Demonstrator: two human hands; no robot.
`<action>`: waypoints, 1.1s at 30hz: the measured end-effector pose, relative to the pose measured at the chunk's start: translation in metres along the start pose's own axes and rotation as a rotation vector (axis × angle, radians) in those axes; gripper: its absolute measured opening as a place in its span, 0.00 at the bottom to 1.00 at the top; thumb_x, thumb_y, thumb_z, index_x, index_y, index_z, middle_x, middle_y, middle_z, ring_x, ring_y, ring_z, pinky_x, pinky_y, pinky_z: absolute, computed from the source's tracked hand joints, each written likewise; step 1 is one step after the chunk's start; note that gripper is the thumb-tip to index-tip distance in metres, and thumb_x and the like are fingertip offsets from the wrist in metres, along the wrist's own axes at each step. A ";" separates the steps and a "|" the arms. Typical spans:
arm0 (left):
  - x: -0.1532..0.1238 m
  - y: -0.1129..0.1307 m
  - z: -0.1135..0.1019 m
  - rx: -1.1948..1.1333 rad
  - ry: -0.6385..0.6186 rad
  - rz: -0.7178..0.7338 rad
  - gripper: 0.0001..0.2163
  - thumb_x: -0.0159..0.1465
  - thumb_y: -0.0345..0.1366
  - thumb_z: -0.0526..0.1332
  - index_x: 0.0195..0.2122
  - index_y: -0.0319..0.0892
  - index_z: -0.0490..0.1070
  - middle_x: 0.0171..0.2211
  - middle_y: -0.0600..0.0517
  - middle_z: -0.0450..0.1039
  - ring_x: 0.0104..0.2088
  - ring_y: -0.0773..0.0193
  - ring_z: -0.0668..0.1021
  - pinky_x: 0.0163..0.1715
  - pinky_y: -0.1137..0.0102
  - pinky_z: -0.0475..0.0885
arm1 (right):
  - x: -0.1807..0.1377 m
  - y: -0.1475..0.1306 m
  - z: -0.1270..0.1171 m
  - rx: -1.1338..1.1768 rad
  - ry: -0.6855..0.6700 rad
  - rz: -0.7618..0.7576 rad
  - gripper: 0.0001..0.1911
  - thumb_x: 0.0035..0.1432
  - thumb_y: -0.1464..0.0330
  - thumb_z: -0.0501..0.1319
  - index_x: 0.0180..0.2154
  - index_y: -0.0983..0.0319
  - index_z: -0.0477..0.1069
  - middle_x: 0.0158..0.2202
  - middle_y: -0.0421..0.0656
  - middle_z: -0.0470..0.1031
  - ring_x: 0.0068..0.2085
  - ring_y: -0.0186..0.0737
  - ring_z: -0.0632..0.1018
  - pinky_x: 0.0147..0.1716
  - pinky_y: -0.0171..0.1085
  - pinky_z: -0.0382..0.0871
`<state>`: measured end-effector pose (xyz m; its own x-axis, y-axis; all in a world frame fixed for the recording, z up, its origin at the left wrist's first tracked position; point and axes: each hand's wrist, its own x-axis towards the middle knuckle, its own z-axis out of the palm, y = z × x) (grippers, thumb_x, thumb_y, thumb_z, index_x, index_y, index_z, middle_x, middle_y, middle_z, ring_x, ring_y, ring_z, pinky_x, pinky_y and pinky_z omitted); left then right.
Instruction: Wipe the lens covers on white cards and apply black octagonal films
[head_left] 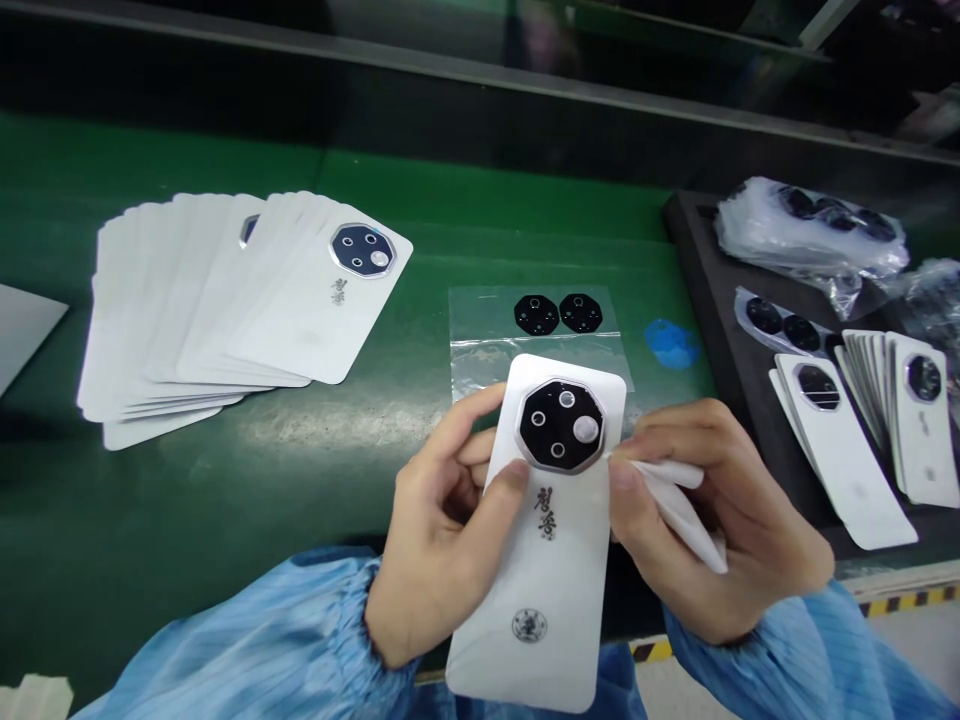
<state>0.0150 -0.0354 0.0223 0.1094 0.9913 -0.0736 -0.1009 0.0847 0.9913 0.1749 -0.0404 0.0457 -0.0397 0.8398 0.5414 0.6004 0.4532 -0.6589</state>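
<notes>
A white phone back cover (574, 575) is tilted up in front of me, its black octagonal camera plate (541, 440) towards the top. Dark lettering and a round emblem mark the cover below the plate. My left hand (435, 550) is closed on its left edge, thumb just under the camera plate and fingers behind. Pinched in my right hand (739, 500) is a folded white wipe (686, 510). Its tip touches or nearly touches the right rim of the camera plate; I cannot tell which.
Fanned white phone covers (202, 310) lie on the green bench at left. Behind the held cover, a clear film (487, 310) carries two black octagonal pieces (536, 315), near a blue spot (671, 343). A dark foam tray (712, 290) at right holds more covers (847, 460) and bagged pieces (810, 235).
</notes>
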 end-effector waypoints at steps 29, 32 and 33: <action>-0.010 -0.015 0.002 0.314 -0.004 0.263 0.24 0.63 0.22 0.56 0.60 0.45 0.63 0.30 0.59 0.79 0.24 0.75 0.77 0.24 0.83 0.75 | -0.009 0.013 0.012 -0.332 -0.213 -0.188 0.07 0.60 0.79 0.60 0.36 0.62 0.69 0.33 0.39 0.72 0.31 0.31 0.76 0.34 0.32 0.72; -0.011 -0.016 0.002 0.381 0.021 0.278 0.25 0.62 0.22 0.57 0.60 0.45 0.63 0.28 0.60 0.78 0.21 0.75 0.76 0.23 0.83 0.75 | -0.013 0.016 0.013 -0.410 -0.192 -0.203 0.06 0.61 0.78 0.60 0.36 0.62 0.70 0.33 0.37 0.72 0.30 0.28 0.75 0.31 0.31 0.70; -0.011 -0.017 0.002 0.391 0.030 0.279 0.25 0.62 0.22 0.57 0.60 0.45 0.63 0.28 0.61 0.78 0.21 0.75 0.76 0.23 0.83 0.75 | -0.015 0.016 0.014 -0.430 -0.174 -0.206 0.06 0.61 0.78 0.61 0.36 0.62 0.70 0.33 0.36 0.72 0.30 0.28 0.74 0.30 0.31 0.69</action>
<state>0.0170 -0.0480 0.0069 0.1015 0.9738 0.2036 0.2582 -0.2234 0.9399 0.1740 -0.0413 0.0200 -0.3021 0.7998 0.5187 0.8392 0.4812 -0.2533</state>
